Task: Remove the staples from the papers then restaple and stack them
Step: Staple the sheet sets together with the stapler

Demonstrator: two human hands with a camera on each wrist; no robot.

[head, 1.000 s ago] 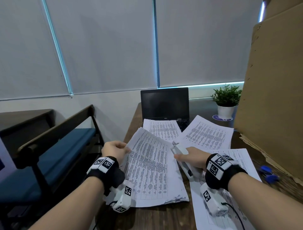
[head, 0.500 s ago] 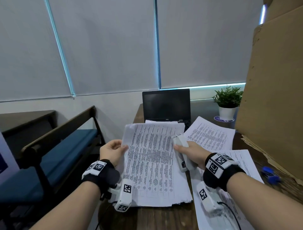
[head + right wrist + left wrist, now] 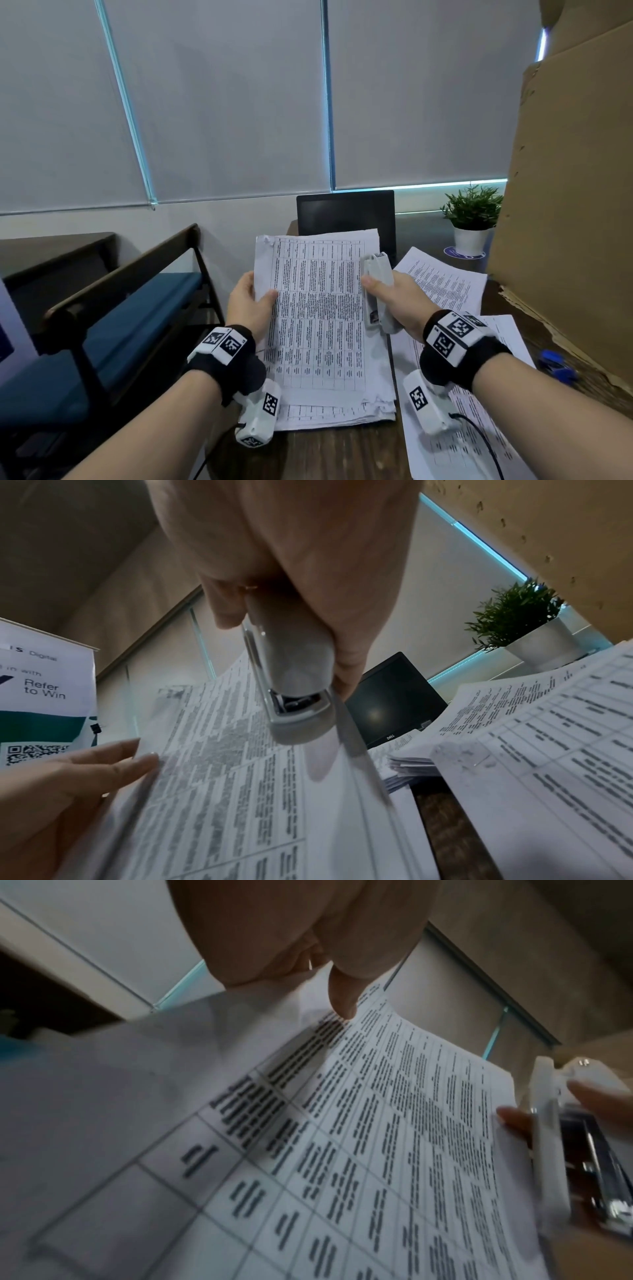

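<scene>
A thick bundle of printed papers (image 3: 318, 315) stands tilted up on the dark wooden table (image 3: 342, 455), its lower edge resting on the wood. My left hand (image 3: 250, 305) grips its left edge, thumb (image 3: 342, 999) on the front page (image 3: 377, 1137). My right hand (image 3: 394, 301) grips a white stapler (image 3: 376, 287) against the bundle's right edge, nose pointing up. The stapler's (image 3: 294, 696) metal base (image 3: 359, 753) lies along that edge of the papers (image 3: 240, 791). The stapler (image 3: 555, 1137) shows at the right in the left wrist view.
More printed sheets (image 3: 445, 287) lie on the table at the right, another set (image 3: 462, 445) under my right forearm. A black laptop (image 3: 346, 212) stands behind the bundle, a potted plant (image 3: 472, 219) far right. A tall cardboard box (image 3: 575, 205) lines the right side. Blue items (image 3: 555, 366) lie beside it. A blue-cushioned bench (image 3: 102, 325) stands left.
The bundle turned from slanting left to square in front of me and rose more upright. Both hands lifted with it, the stapler staying at its right edge.
</scene>
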